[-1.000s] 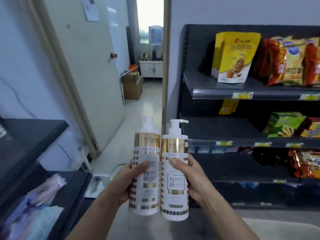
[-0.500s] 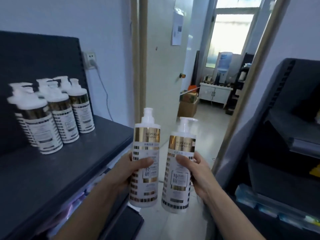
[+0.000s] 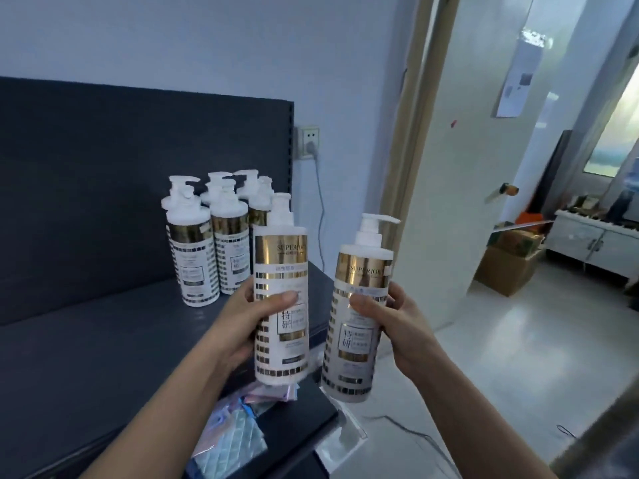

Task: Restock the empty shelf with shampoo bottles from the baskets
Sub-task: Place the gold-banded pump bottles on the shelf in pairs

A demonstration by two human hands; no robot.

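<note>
My left hand [image 3: 242, 326] grips a white and gold pump shampoo bottle [image 3: 280, 271] upright, just over the right end of the dark shelf [image 3: 86, 357]. My right hand [image 3: 397, 326] holds a second shampoo bottle [image 3: 359, 299] of the same kind, tilted slightly, out past the shelf's right edge above the floor. Several matching bottles [image 3: 207, 243] stand in a cluster at the back right of the shelf, against its dark back panel.
A lower shelf [image 3: 304, 409] below holds shiny packets [image 3: 235, 430]. A wall socket [image 3: 308, 141] with a hanging cable is behind the shelf. To the right, an open door [image 3: 484, 167] leads to a room with a cardboard box [image 3: 508, 267] and a white cabinet [image 3: 594, 247].
The view has swung left from the snack shelves to the dark shelf. Both held bottles have come closer to the standing cluster, and the two bottles have moved a little apart.
</note>
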